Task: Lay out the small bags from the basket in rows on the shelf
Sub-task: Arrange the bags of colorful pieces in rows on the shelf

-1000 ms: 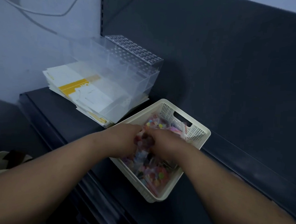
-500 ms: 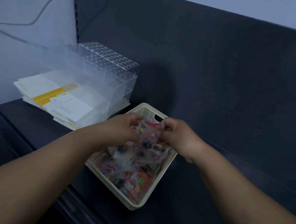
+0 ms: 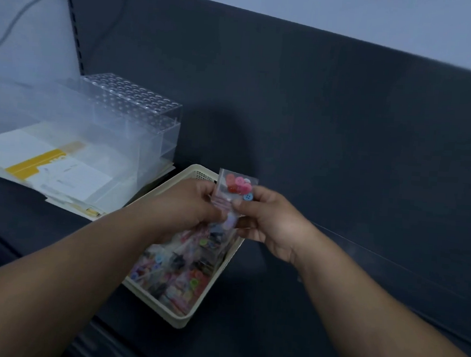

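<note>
Head view — left grip (image 3: 188, 205), right grip (image 3: 270, 222) pinching one bag (image 3: 235, 186) over basket (image 3: 181, 322), rack (image 3: 130, 107), papers (image 3: 61, 177) beside

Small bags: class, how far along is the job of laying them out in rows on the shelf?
Done: nothing yet; no bags lie in rows on the shelf. In hand: the left hand and right hand hold small bags of coloured buttons above the basket. Left: lay these out, then the many bags lying in the basket.
</note>
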